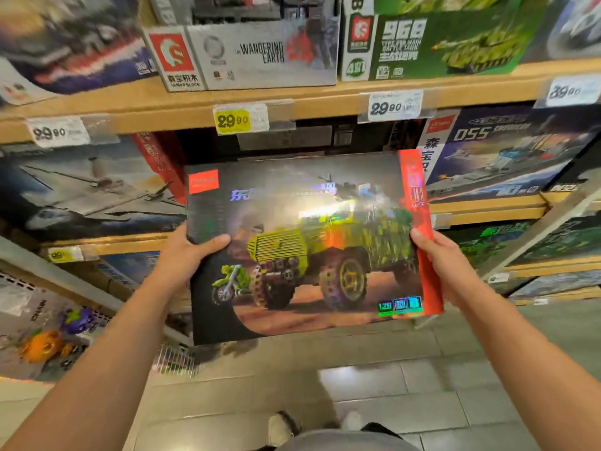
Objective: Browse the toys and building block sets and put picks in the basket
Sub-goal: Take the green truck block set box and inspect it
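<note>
Green truck block set box (312, 245) gripped between left hand (187, 255), thumb across front, and right hand (445, 262).

**Gloss and grain**

We see a glossy, glare-catching cardboard box (305, 245), smooth under shrink film. We see matt, wood-look shelves (195, 105) carrying paper price tags (240, 119) in clear plastic holders. We see smooth, shiny floor tiles (374, 382).
</note>
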